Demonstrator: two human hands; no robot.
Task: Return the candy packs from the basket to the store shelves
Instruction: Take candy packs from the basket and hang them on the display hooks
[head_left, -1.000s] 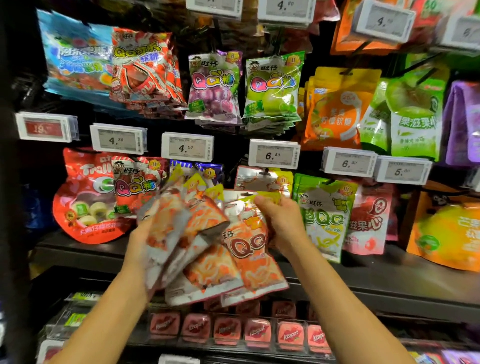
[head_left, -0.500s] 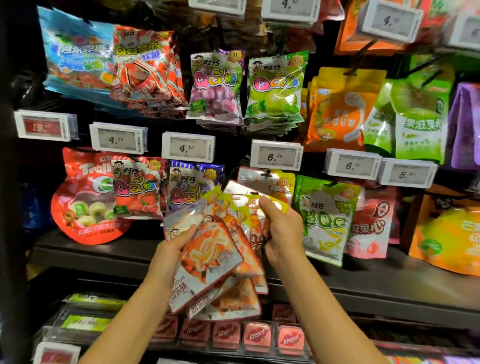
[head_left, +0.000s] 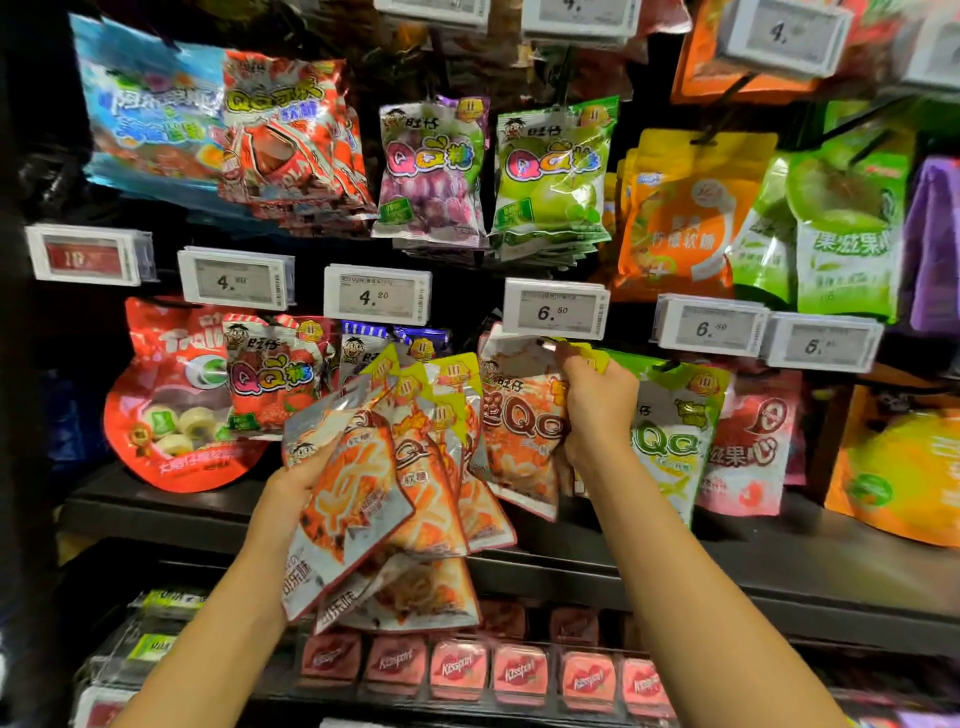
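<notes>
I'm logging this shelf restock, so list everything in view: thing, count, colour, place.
Orange foil candy packs: several, fanned, held in front of the middle shelf.
Orange pack on the hook: one, under the 6.50 tag.
White price tags: about six in the middle row.
Purple grape pack: front of a stack, upper row.
Green apple pack: front of a stack, upper row.
Red round pouch: one, middle shelf, left.
Pink flat boxes: a row, bottom shelf.
Left hand: holds the fan.
Right hand: pinches the hooked pack's top.
</notes>
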